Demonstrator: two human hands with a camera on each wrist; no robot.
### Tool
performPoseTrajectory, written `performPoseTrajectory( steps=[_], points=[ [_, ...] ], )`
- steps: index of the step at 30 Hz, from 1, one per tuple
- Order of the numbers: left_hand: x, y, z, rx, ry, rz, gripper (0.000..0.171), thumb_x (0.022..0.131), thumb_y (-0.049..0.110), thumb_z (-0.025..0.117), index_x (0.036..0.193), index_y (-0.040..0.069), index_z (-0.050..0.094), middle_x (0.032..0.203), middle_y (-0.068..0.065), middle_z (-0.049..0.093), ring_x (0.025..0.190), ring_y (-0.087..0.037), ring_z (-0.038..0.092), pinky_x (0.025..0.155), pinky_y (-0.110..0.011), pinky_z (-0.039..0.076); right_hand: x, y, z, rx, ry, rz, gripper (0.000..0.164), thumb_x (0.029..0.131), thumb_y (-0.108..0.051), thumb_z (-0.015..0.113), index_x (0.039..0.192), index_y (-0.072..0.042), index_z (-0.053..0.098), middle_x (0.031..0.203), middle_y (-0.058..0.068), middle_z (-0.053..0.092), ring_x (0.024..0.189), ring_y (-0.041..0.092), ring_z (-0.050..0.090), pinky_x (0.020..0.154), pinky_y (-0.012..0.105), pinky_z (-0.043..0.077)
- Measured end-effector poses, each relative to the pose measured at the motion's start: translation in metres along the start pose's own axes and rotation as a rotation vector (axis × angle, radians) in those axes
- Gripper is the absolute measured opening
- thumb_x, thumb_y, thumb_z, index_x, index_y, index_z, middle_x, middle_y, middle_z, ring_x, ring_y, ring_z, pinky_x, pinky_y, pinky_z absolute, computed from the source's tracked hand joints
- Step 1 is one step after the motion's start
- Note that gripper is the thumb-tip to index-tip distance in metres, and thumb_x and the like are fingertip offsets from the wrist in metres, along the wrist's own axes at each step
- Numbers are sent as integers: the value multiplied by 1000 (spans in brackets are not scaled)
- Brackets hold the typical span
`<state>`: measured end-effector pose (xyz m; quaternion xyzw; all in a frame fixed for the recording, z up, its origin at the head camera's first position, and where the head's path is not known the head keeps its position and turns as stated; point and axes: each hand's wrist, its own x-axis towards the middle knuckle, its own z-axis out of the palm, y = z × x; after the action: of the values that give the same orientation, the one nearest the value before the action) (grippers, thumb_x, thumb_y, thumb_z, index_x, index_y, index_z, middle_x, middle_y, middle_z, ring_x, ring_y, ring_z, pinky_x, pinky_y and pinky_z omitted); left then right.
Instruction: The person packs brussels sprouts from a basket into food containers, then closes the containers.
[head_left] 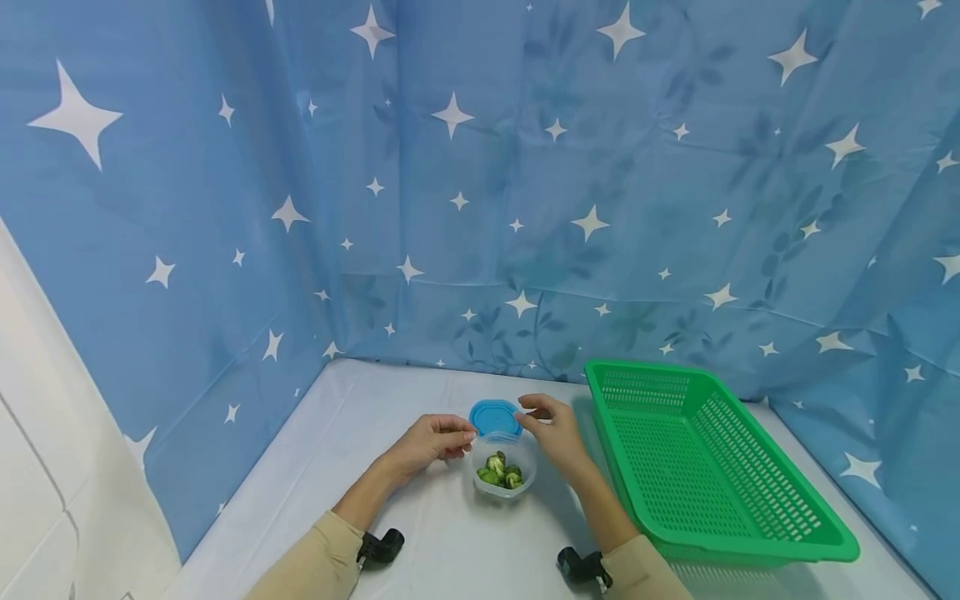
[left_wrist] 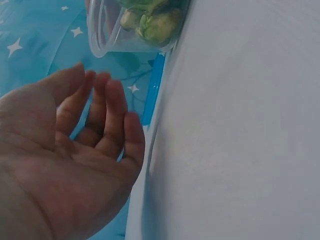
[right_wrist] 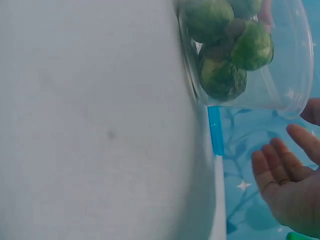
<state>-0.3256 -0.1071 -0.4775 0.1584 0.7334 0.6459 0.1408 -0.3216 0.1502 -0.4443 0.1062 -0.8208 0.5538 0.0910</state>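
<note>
A clear plastic container stands on the table, with several Brussels sprouts inside. Just behind it a blue lid lies flat. My left hand hovers by the container's left rim, fingers loosely bent; in the left wrist view this hand holds nothing. On the other side, my right hand is beside the container and lid, its fingertips overlapping the lid's right edge in the head view. Seen from the right wrist, the hand has extended fingers and a thumb close to the container's rim.
A large green perforated basket stands at the right on the white-covered table. Behind the table hangs a blue curtain with white stars. Each wrist carries a black camera mount, such as the left one.
</note>
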Motion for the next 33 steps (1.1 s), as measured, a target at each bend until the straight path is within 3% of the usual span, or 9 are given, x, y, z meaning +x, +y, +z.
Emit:
performPoseTrajectory(
  steps=[6, 11, 16, 20, 24, 26, 29, 31, 33],
  points=[
    [3, 0, 4, 150, 109, 62, 38, 103, 35, 66, 128, 6, 71, 114, -12, 72, 97, -24, 66, 80, -38, 54, 5, 13, 0, 38, -45, 115, 40, 99, -18, 73, 135, -3, 65, 137, 23, 61, 112, 30, 62, 94, 51, 55],
    [11, 0, 9, 236, 181, 89, 41, 104, 33, 66, 136, 8, 67, 123, -11, 70, 109, -29, 65, 87, -42, 56, 14, 28, 2, -18, -62, 135, 43, 98, -16, 74, 137, -2, 65, 139, 23, 60, 113, 31, 63, 91, 45, 56],
    [22, -1, 11, 322, 221, 40, 45, 103, 34, 68, 142, 12, 64, 130, -11, 69, 115, -27, 64, 94, -47, 55, 19, 39, 3, -89, -101, 153, 42, 97, -13, 74, 136, -1, 66, 136, 22, 64, 115, 32, 64, 90, 45, 57],
    [31, 2, 12, 405, 264, -10, 42, 102, 32, 68, 140, 13, 66, 125, -9, 73, 120, -32, 64, 109, -61, 41, 20, 45, 5, -142, -129, 130, 38, 97, -10, 73, 132, 4, 67, 129, 22, 68, 109, 31, 65, 85, 42, 57],
    [37, 4, 14, 442, 284, -25, 37, 101, 27, 69, 135, 14, 70, 122, -7, 73, 121, -33, 62, 115, -70, 24, 20, 48, 6, -157, -120, 130, 36, 96, -6, 73, 130, 5, 68, 123, 20, 70, 103, 27, 65, 80, 38, 56],
    [40, 4, 14, 417, 279, -14, 35, 100, 21, 70, 133, 11, 71, 120, -8, 73, 116, -31, 63, 113, -62, 34, 21, 49, 6, -138, -108, 138, 37, 94, -4, 73, 130, 4, 68, 125, 20, 70, 104, 27, 67, 79, 38, 57],
    [44, 7, 15, 352, 279, 15, 33, 99, 14, 71, 131, 7, 71, 119, -12, 71, 111, -27, 63, 97, -47, 51, 22, 48, 7, -77, -76, 144, 38, 94, -2, 73, 131, 4, 67, 123, 22, 70, 98, 26, 71, 74, 37, 58],
    [46, 9, 15, 302, 281, 39, 33, 98, 10, 71, 130, 5, 71, 121, -15, 70, 108, -26, 65, 83, -38, 57, 24, 46, 6, -46, -40, 139, 39, 94, -3, 74, 131, 2, 68, 122, 21, 70, 94, 24, 71, 72, 34, 57],
    [47, 12, 15, 276, 297, 61, 32, 98, 9, 71, 129, 5, 72, 122, -15, 69, 106, -26, 67, 81, -35, 58, 25, 41, 6, -26, -2, 128, 39, 94, -4, 75, 132, -1, 68, 120, 19, 71, 90, 19, 68, 70, 32, 56]
  ],
)
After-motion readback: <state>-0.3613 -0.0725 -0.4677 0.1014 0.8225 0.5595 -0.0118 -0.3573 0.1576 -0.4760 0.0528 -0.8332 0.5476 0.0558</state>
